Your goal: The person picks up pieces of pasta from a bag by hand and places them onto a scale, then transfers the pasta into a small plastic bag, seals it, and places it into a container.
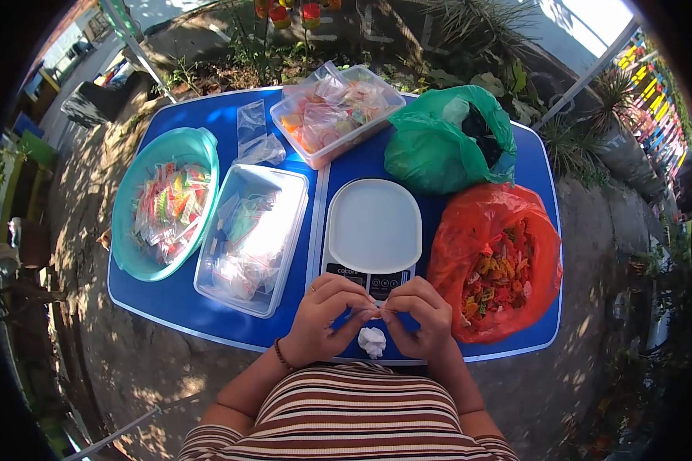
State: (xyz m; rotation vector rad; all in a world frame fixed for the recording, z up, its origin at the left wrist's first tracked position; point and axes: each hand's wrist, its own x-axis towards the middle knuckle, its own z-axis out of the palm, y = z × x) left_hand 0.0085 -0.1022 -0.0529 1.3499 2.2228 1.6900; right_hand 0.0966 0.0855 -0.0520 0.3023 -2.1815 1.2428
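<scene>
Near the table's front edge, my left hand and my right hand meet fingertip to fingertip. Both are closed in a pinch; what lies between them is too small to make out. Just below the fingertips lies a crumpled white tissue. Beyond them stands a kitchen scale with a white tray on top; my hands partly cover its front panel. Right of my right hand is a red plastic bag, open, with small colourful pieces inside.
A turquoise basin of small filled packets stands at the left. Beside it is a white container with clear bags. Another container of packets, loose clear bags and a green bag lie at the back of the blue table.
</scene>
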